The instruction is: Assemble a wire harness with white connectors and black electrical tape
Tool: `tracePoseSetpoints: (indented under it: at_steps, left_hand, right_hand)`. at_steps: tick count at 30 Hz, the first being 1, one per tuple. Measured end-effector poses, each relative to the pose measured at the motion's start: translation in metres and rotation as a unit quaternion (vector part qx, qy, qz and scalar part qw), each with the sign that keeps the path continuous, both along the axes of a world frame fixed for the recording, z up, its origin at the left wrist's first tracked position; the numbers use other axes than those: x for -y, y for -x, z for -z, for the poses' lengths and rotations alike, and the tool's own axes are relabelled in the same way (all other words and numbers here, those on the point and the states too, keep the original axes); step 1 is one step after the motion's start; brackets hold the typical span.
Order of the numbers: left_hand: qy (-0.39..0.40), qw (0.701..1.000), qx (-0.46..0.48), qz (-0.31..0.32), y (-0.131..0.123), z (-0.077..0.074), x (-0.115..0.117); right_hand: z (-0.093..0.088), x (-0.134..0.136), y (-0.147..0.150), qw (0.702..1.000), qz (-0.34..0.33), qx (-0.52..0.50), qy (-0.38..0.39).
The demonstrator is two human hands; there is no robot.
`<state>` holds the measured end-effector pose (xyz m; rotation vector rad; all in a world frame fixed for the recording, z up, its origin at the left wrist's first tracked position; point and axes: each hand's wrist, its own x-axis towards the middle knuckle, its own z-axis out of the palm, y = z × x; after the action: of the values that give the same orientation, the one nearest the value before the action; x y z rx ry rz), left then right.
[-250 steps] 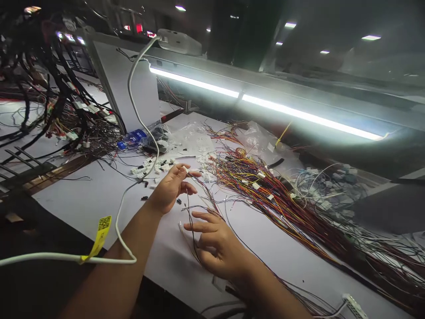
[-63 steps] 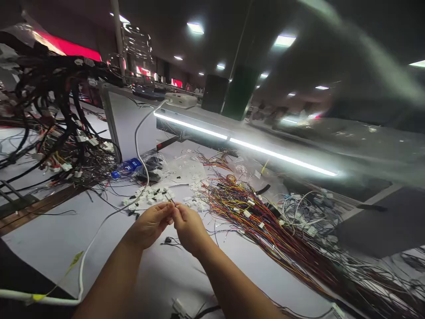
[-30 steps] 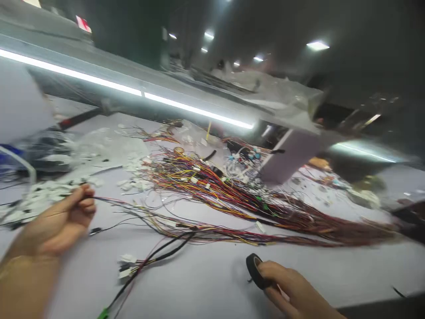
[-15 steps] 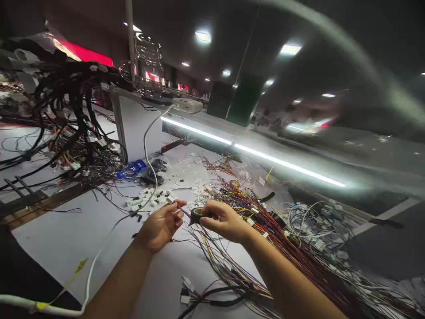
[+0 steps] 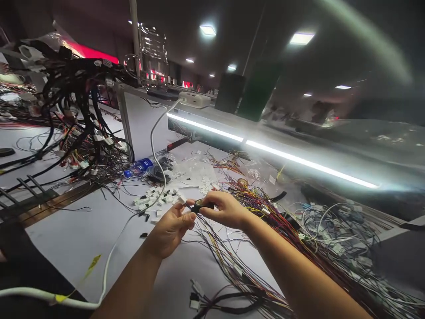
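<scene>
My right hand (image 5: 226, 209) is closed on a roll of black tape (image 5: 201, 205), its fingers around the roll's right side. My left hand (image 5: 175, 226) pinches thin wires just left of the roll, thumb and fingers pressed together. A white connector (image 5: 181, 200) shows just past the left fingertips. The tape roll touches or nearly touches the wires at the left fingers; the exact contact is hidden. From beneath the hands a loose bundle of thin wires (image 5: 215, 243) runs down to the right over the white work surface (image 5: 133, 257).
Loose white connectors (image 5: 156, 197) lie beyond my left hand, beside a white cable (image 5: 154, 146). A blue-labelled bottle (image 5: 138, 167) lies on its side. Coloured wires (image 5: 285, 230) spread to the right. Dark harnesses (image 5: 83, 97) hang at left. A light strip (image 5: 299, 164) crosses behind.
The tape roll has come closer to my left fingers and tilted flatter. My left fingers, looser before, are now pinched together on the wires. The camera view has shifted slightly.
</scene>
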<state>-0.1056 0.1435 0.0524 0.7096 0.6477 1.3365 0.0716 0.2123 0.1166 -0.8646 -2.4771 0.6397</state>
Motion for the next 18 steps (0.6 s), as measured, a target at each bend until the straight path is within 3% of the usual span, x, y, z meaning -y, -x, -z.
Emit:
tracePoseSetpoints:
  at_steps: [6, 10, 12, 16, 18]
  left_hand:
    - [-0.033, 0.996, -0.064, -0.054, -0.004, 0.002, -0.003]
    - [-0.081, 0.983, -0.139, -0.086, 0.001, -0.002, -0.003]
    - [-0.102, 0.97, -0.195, -0.108, 0.004, -0.003, -0.003]
    - [-0.118, 0.92, -0.331, -0.174, 0.012, 0.001, -0.006]
    - [-0.12, 0.912, -0.344, -0.189, 0.016, 0.005, -0.009]
  right_hand:
    - [0.006, -0.003, 0.003, 0.999, -0.005, -0.016, 0.03]
    - [0.017, -0.008, 0.007, 0.987, -0.029, -0.12, 0.103]
    - [0.027, -0.008, 0.013, 0.973, 0.011, -0.182, 0.144]
    - [0.049, 0.003, 0.03, 0.93, 0.154, -0.246, 0.224]
    - [0.056, 0.014, 0.036, 0.911, 0.169, -0.253, 0.279]
